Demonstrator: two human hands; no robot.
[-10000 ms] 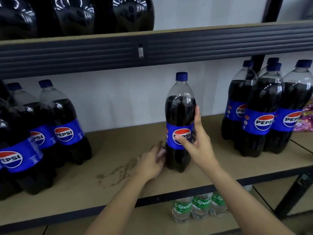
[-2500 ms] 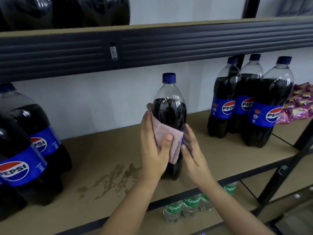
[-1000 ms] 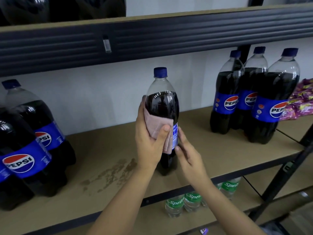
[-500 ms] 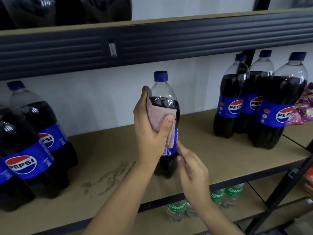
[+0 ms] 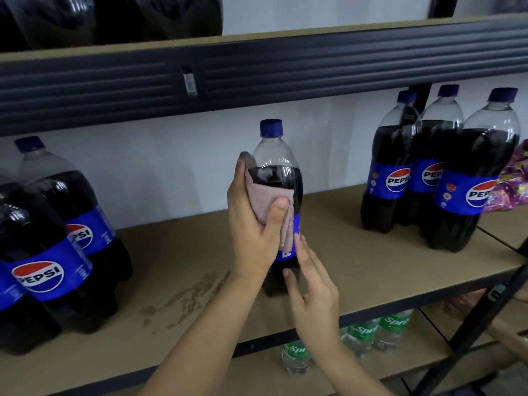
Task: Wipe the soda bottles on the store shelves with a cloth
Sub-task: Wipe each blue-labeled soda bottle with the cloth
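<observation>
A brown board shelf (image 5: 357, 252) with a dark metal front edge spans the whole view, and above it a ribbed dark beam (image 5: 314, 61) carries an upper shelf on which the bases of more dark bottles (image 5: 120, 15) stand; at the left of the brown shelf a cluster of large Pepsi bottles (image 5: 54, 247) stands upright, blue labels facing out, and at the right a second group of Pepsi bottles (image 5: 445, 172) stands close together, well apart from the first; between the two groups, alone and upright near the front edge, stands the single soda bottle (image 5: 278, 172) with its blue cap on; the left hand (image 5: 251, 221) is wrapped around the bottle's left side, fingers behind and thumb across the front, pressing a pinkish cloth (image 5: 271, 204) against the dark liquid section and the top of the blue label, so the cloth is pinched between hand and bottle; the right hand (image 5: 311, 287) sits lower, its fingers nearly straight and spread, fingertips touching the bottle's lower right side at and below the label, curled round nothing; a stain (image 5: 188, 295) marks the board just left of the bottle; on the shelf below, green-labelled Sprite bottles (image 5: 357, 335) show past the front edge; at the far right, bright snack packets (image 5: 514, 178) lie behind the Pepsi group.
</observation>
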